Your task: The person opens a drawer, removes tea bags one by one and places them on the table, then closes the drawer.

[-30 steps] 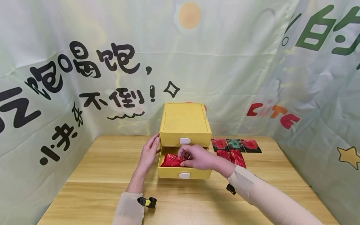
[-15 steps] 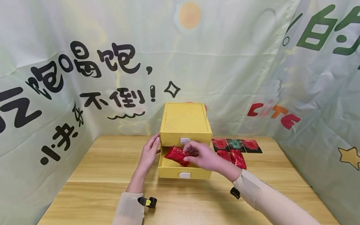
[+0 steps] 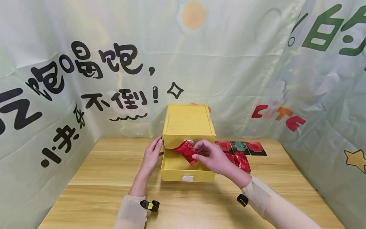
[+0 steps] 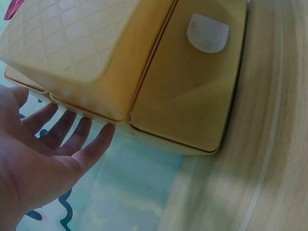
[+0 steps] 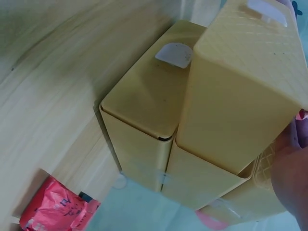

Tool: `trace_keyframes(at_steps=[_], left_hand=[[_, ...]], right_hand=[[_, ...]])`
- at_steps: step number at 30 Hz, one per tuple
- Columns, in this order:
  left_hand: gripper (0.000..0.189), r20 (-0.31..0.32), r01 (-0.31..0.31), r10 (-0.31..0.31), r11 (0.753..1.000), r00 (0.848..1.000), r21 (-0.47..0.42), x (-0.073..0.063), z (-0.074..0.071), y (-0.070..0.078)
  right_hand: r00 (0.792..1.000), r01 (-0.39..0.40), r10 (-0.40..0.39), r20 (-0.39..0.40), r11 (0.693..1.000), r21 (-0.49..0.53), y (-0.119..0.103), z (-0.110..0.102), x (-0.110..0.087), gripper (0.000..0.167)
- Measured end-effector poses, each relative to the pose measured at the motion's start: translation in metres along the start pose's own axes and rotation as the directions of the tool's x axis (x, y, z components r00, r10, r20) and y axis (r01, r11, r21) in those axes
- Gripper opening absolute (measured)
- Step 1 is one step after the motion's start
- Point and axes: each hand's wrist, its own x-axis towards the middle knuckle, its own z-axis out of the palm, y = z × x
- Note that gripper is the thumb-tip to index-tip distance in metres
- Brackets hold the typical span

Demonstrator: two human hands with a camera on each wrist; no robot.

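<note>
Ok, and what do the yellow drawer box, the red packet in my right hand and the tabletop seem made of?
Yellow drawer box: probably moulded plastic, satin finish; it has rounded corners and a diamond-patterned surface.
Red packet: thin plastic film or foil, shiny; it shows creases and glints.
Tabletop: wood or wood-look laminate, low sheen; grain shows, but I can't tell which.

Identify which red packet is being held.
The packet pinched in the right hand, over the open yellow drawer; the other red packets lie on the table.
</note>
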Motion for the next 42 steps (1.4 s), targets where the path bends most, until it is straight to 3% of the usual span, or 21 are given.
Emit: trace_keyframes(at_steps=[9,18,25,31,42], left_hand=[[0.048,0.007,0.008,-0.008,1.000,1.000,0.006,0.001,0.000,-0.001],[0.048,0.004,0.004,-0.004,1.000,1.000,0.012,0.001,0.000,-0.001],[0.048,0.003,0.005,-0.005,1.000,1.000,0.014,0.000,0.000,0.000],[0.048,0.001,0.005,-0.005,1.000,1.000,0.011,0.000,-0.001,0.000],[0.048,0.005,0.007,-0.007,1.000,1.000,0.015,0.001,0.000,-0.001]], right_hand=[[0.989,-0.070,0.068,-0.133,0.997,-0.010,0.002,-0.008,-0.013,0.026],[0.965,-0.090,0.114,-0.237,0.990,0.113,0.007,-0.016,-0.032,0.026],[0.924,-0.158,0.189,-0.331,0.980,0.119,0.013,-0.020,-0.048,0.028],[0.897,-0.145,0.201,-0.393,0.975,0.166,0.020,-0.025,-0.059,0.029],[0.817,-0.215,0.296,-0.495,0.953,0.214,0.038,-0.038,-0.083,0.032]])
